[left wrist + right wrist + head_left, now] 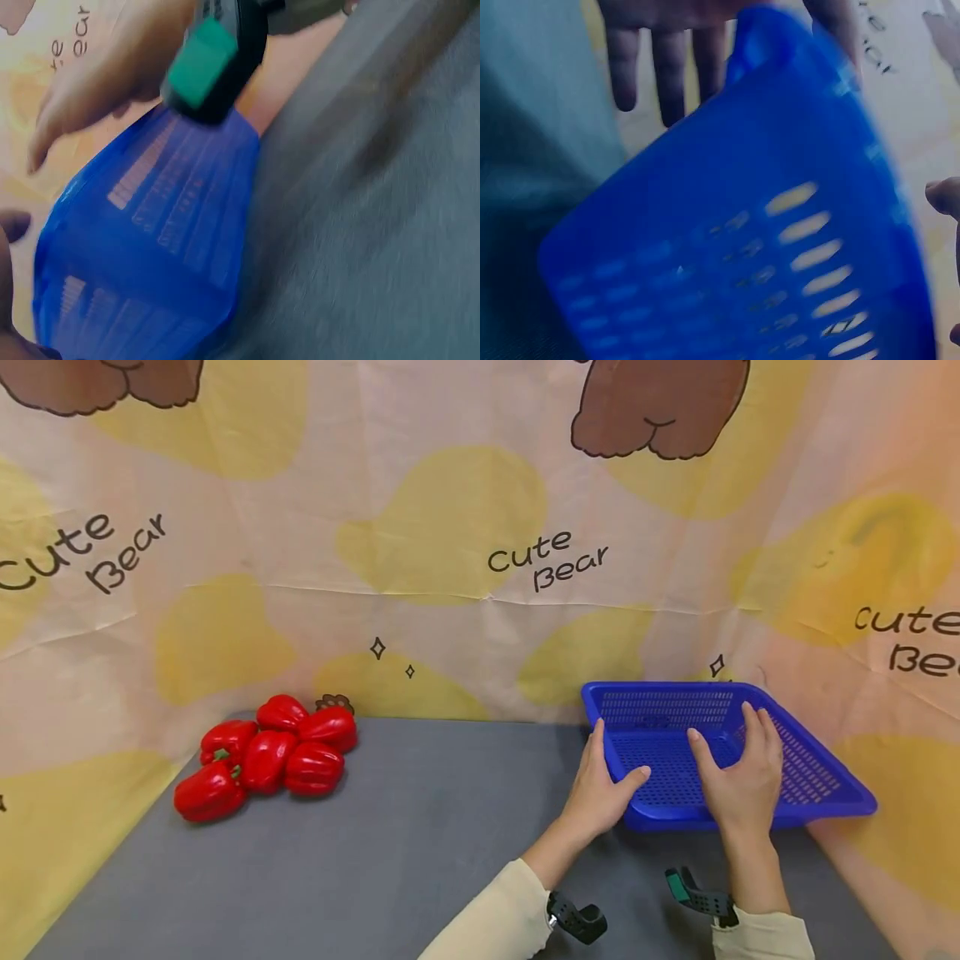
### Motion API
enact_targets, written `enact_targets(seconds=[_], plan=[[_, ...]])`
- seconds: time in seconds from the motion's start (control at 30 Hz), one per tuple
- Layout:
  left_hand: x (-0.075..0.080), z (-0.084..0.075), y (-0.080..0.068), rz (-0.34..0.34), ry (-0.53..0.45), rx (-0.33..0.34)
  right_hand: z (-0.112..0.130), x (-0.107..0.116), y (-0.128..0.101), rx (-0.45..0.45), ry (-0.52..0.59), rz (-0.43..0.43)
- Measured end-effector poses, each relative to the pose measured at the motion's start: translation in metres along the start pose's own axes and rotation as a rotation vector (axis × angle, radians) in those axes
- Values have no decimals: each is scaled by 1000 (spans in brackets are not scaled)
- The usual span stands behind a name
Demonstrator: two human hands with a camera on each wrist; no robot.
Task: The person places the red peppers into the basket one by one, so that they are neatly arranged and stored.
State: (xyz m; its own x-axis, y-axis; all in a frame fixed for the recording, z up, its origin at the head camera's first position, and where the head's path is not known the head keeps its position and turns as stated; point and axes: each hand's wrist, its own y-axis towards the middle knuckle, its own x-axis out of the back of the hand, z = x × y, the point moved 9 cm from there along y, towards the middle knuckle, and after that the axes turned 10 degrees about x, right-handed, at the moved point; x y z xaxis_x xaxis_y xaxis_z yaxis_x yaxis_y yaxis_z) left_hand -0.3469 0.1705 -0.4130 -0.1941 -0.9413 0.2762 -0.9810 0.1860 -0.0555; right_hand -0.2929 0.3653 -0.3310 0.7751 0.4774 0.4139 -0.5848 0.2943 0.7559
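While I watch from the head view, I see both hands at the blue basket [813, 777], which stands on the grey table [375, 852] at its right side, close to the bear-printed backdrop [450, 527]. My left hand [600, 789] holds the basket's near left corner, with the thumb inside over the rim and the fingers along the outer wall. My right hand [742, 772] lies over the near rim with the fingers straight and spread inside the basket; it grips nothing. Both wrist views are blurred and show mostly blue mesh. Well apart, at the far left of the table, six red peppers [266, 760] lie in a heap, touching each other.
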Motion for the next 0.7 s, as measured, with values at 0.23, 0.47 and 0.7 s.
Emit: enact_targets(seconds=[0.23,0.47,0.7], plan=[[-15,8,4,-22,-99,77,-10,-6,-3,-45,-29,40],[-5,13,6,-41,-58,44,-25,10,-2,-62,-62,-18],[16,17,6,-17,-30,0,-53,28,-4,-146,-152,-14]])
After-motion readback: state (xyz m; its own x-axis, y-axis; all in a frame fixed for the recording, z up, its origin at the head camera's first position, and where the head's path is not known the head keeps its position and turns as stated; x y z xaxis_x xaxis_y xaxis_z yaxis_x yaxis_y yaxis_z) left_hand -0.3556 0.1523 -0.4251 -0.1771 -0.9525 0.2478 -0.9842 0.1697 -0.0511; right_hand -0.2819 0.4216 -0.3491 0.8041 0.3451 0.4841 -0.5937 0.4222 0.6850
